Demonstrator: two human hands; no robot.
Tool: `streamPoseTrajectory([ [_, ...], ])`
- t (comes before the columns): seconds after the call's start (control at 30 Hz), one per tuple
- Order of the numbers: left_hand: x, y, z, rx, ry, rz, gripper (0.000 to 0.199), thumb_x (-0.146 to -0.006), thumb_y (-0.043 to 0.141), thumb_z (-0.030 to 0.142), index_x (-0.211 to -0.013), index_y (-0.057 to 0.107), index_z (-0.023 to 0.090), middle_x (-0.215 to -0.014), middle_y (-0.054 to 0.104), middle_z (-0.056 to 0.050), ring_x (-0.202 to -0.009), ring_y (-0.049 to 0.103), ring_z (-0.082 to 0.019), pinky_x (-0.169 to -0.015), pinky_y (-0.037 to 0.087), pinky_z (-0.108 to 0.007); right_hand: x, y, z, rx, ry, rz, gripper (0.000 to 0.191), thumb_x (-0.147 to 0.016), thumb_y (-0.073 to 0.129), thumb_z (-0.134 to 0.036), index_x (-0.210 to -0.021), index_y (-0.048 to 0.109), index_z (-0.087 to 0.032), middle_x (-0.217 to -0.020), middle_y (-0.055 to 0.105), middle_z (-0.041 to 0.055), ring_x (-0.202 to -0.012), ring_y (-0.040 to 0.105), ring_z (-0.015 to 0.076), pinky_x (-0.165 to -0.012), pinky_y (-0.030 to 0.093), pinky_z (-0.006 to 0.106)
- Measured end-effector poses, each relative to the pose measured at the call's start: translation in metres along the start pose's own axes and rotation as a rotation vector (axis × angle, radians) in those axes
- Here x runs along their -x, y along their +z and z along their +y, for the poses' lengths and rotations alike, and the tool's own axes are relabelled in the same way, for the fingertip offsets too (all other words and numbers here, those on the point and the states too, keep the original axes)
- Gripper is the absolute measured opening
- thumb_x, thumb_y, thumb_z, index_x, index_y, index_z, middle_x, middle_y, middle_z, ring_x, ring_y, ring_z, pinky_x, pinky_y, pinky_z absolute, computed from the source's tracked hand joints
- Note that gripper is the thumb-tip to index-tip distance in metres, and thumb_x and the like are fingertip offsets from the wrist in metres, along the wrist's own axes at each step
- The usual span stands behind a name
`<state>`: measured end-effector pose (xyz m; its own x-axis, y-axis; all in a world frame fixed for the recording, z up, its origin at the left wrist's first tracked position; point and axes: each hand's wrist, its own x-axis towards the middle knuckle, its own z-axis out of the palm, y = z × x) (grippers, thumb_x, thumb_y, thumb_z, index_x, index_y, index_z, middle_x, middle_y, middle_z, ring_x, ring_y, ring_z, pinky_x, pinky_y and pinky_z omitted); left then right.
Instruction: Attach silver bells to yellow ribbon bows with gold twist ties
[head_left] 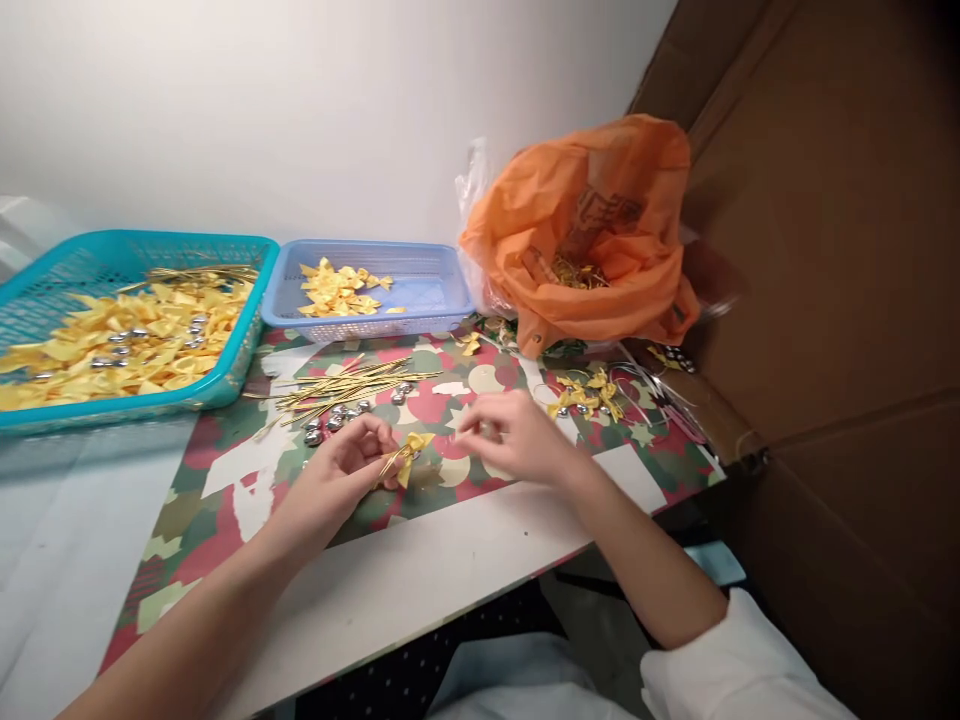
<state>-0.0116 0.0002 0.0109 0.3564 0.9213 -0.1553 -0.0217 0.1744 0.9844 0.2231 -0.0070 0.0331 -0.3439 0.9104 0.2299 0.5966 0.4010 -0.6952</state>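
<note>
My left hand [349, 465] pinches a yellow ribbon bow [412, 455] between thumb and fingers. A gold wire tie [388, 464] runs from the bow back into that hand. A short way to the right, my right hand [514, 435] is raised over the board, apart from the bow. Its fingers are curled in, and whatever they may hold is too small or hidden to make out. Just beyond my left hand lie several silver bells [337, 415] and a loose bundle of gold wire ties [345, 388]. Finished-looking bows with bells [592, 395] lie right of my right hand.
At the far left stands a teal basket [225, 375] of yellow bows, bells and ties. Beside it is a blue basket [435, 275] holding more bows. An orange plastic bag [600, 300] stands open at the back right. A cardboard wall [832, 250] borders the right side.
</note>
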Motion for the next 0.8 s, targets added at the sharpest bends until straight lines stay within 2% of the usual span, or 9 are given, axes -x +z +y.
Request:
streamPoseTrajectory([
  [0.13, 0.002, 0.005, -0.003, 0.142, -0.114, -0.100, 0.019, -0.069, 0.078, 0.032, -0.073, 0.062, 0.023, -0.067, 0.057, 0.003, -0.055, 0.052, -0.010, -0.049, 0.044, -0.021, 0.074, -0.083, 0.055, 0.493, 0.372, 0.511, 0.019, -0.083, 0.058, -0.031, -0.083, 0.070, -0.016, -0.083, 0.069, 0.0092, -0.077, 0.060, 0.0217, -0.071, 0.044, 0.034],
  [0.2, 0.003, 0.010, -0.005, 0.193, -0.178, -0.109, 0.016, -0.067, 0.078, 0.031, -0.073, 0.067, 0.023, -0.068, 0.059, 0.001, -0.054, 0.051, -0.010, -0.048, 0.042, -0.021, 0.111, -0.114, 0.088, 0.794, 0.615, 0.540, 0.027, -0.081, 0.059, -0.035, -0.089, 0.071, -0.012, -0.093, 0.068, 0.0172, -0.084, 0.059, 0.0286, -0.073, 0.043, 0.039],
  [0.27, 0.004, 0.014, -0.007, 0.236, -0.210, -0.095, 0.015, -0.064, 0.079, 0.029, -0.073, 0.071, 0.022, -0.071, 0.063, -0.003, -0.055, 0.051, -0.011, -0.048, 0.043, -0.023, 0.138, -0.130, 0.116, 0.935, 0.761, 0.464, 0.032, -0.083, 0.056, -0.035, -0.092, 0.072, -0.009, -0.096, 0.067, 0.0215, -0.085, 0.058, 0.0324, -0.069, 0.042, 0.041],
  [0.37, 0.004, 0.019, -0.008, 0.263, -0.245, -0.087, 0.022, -0.063, 0.077, 0.028, -0.084, 0.076, 0.021, -0.087, 0.070, -0.009, -0.063, 0.058, -0.014, -0.054, 0.047, -0.026, 0.158, -0.131, 0.142, 0.995, 0.721, 0.428, 0.029, -0.083, 0.055, -0.037, -0.087, 0.071, -0.013, -0.094, 0.065, 0.0202, -0.083, 0.057, 0.0325, -0.064, 0.039, 0.041],
  [0.53, 0.004, 0.019, -0.007, 0.285, -0.227, -0.165, 0.031, -0.065, 0.078, 0.031, -0.095, 0.079, 0.025, -0.101, 0.072, -0.011, -0.067, 0.059, -0.014, -0.056, 0.047, -0.026, 0.165, -0.127, 0.153, 0.935, 0.540, 0.548, 0.027, -0.088, 0.046, -0.033, -0.065, 0.057, -0.024, -0.073, 0.057, 0.0144, -0.066, 0.053, 0.0271, -0.057, 0.030, 0.041],
  [0.6, 0.005, 0.019, -0.007, 0.289, -0.207, -0.186, 0.030, -0.066, 0.079, 0.030, -0.096, 0.079, 0.026, -0.102, 0.073, -0.010, -0.068, 0.059, -0.013, -0.057, 0.047, -0.026, 0.162, -0.130, 0.147, 0.891, 0.517, 0.617, 0.029, -0.090, 0.043, -0.034, -0.062, 0.050, -0.026, -0.065, 0.050, 0.0110, -0.060, 0.051, 0.0260, -0.055, 0.027, 0.041],
  [0.7, 0.007, 0.018, -0.009, 0.265, -0.170, -0.195, 0.029, -0.069, 0.078, 0.031, -0.098, 0.078, 0.029, -0.103, 0.073, -0.007, -0.068, 0.059, -0.012, -0.060, 0.047, -0.025, 0.150, -0.130, 0.124, 0.752, 0.648, 0.816, 0.027, -0.090, 0.047, -0.039, -0.066, 0.039, -0.029, -0.057, 0.043, 0.0068, -0.055, 0.051, 0.0252, -0.054, 0.026, 0.043],
  [0.73, 0.007, 0.018, -0.010, 0.245, -0.162, -0.190, 0.030, -0.071, 0.078, 0.032, -0.100, 0.078, 0.030, -0.101, 0.073, -0.006, -0.068, 0.058, -0.012, -0.059, 0.047, -0.025, 0.144, -0.127, 0.114, 0.681, 0.719, 0.908, 0.027, -0.090, 0.048, -0.039, -0.068, 0.036, -0.030, -0.055, 0.045, 0.0063, -0.052, 0.051, 0.0238, -0.054, 0.028, 0.043],
  [0.8, 0.007, 0.017, -0.012, 0.202, -0.157, -0.180, 0.032, -0.073, 0.077, 0.035, -0.104, 0.077, 0.031, -0.095, 0.073, -0.005, -0.066, 0.057, -0.011, -0.054, 0.044, -0.023, 0.128, -0.113, 0.090, 0.420, 0.681, 0.962, 0.023, -0.092, 0.046, -0.041, -0.074, 0.037, -0.030, -0.061, 0.054, 0.0078, -0.051, 0.053, 0.0202, -0.055, 0.036, 0.043],
])
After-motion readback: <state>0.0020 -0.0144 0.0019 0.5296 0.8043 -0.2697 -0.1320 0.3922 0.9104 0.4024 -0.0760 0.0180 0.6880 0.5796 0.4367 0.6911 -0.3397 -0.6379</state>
